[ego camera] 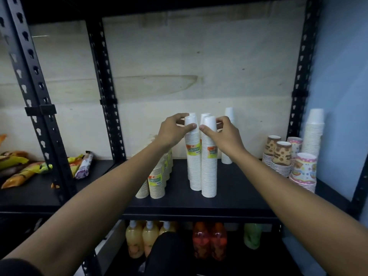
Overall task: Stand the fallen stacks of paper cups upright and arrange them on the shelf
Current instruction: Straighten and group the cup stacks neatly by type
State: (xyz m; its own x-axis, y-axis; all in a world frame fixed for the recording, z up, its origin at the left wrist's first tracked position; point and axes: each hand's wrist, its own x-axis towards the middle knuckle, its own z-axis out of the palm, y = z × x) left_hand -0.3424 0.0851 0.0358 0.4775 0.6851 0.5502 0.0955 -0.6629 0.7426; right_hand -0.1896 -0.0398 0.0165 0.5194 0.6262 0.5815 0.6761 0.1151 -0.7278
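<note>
Head view: left hand (172, 130) and right hand (223, 134) pinch tall white cup stacks (201, 162); uneven release apparently risks toppling neighbouring stacks.

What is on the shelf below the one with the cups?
Under the black shelf stand bottles of drink: yellow juice bottles, red ones and a green one. A dark shape in front hides part of the row.

Snack packets (22, 169) lie far left; drink bottles (209, 242), seemingly juice, stand below.
</note>
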